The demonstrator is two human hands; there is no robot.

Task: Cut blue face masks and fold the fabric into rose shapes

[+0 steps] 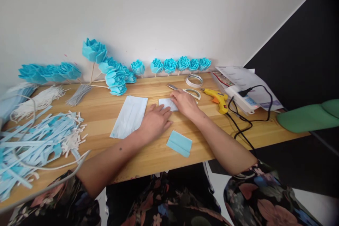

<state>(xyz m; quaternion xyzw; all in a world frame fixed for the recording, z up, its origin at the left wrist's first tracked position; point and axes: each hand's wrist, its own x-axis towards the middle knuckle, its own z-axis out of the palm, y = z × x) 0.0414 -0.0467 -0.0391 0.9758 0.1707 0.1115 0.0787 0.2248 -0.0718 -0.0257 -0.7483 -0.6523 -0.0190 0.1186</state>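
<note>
A small pale blue piece (166, 103) lies on the table between my hands. My right hand (183, 101) rests on its right end, fingers bent and together; whether they grip it is unclear. Fingers spread and palm down, my left hand (156, 122) lies just left of it, by a larger pale mask sheet (129, 116). Nearer me is a teal rectangle (179, 143) with a crease across it. White-handled scissors (192, 94) lie beyond my right hand, partly hidden by it.
Blue fabric flowers (169, 65) line the wall. Cut strips (34, 148) and a white cable cover the left side. To the right are a yellow glue gun (218, 100), a tape roll (194, 81), a power strip (245, 103), papers (249, 81) and a green object (307, 116).
</note>
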